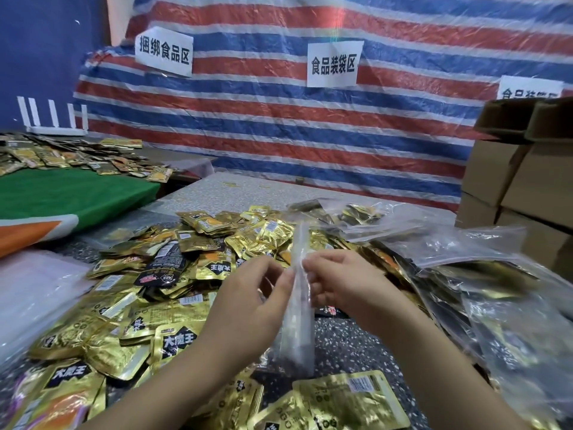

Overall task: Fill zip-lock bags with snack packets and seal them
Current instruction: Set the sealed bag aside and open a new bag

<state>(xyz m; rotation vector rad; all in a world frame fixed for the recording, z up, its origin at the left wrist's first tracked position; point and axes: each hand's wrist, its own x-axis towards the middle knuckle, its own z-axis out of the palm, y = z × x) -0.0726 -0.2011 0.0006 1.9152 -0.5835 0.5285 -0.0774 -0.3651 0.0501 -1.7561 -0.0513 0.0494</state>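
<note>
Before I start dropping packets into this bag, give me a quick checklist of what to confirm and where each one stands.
1. Both hands on the bag: ok. The left hand and right hand each pinch the clear zip-lock bag near its top.
2. Bag mouth open: cannot tell; it is seen edge-on and looks flat.
3. Bag empty: ok, no packet shows through it.
4. Supply close by: ok. The pile of gold snack packets lies directly beneath the hands.
5. Finished work kept apart: ok. The filled bags are stacked on the right.
6. A hand free to pick packets: not ok, both are occupied.
</note>
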